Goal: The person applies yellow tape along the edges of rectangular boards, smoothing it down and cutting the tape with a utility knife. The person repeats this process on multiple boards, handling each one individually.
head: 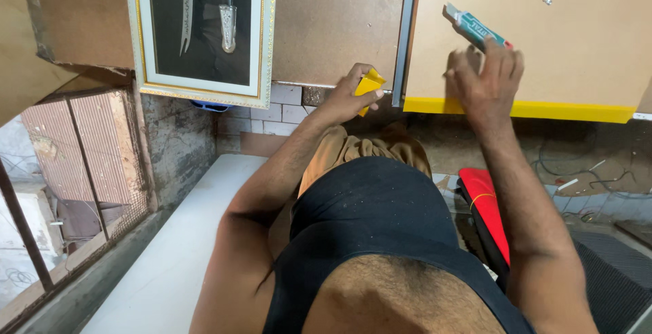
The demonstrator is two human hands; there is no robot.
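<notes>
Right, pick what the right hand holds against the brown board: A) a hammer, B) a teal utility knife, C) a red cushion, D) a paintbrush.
B: the right hand grips a teal utility knife over the brown board, while the left hand holds a yellow strip.

White tile wall (275, 113), rough grey plaster (178, 140) beside it; white slab (183, 252) below, mesh window (75, 164) at left letting in daylight; cables (577, 164) on dusty floor (475, 145), dark mat (611, 273)
</notes>
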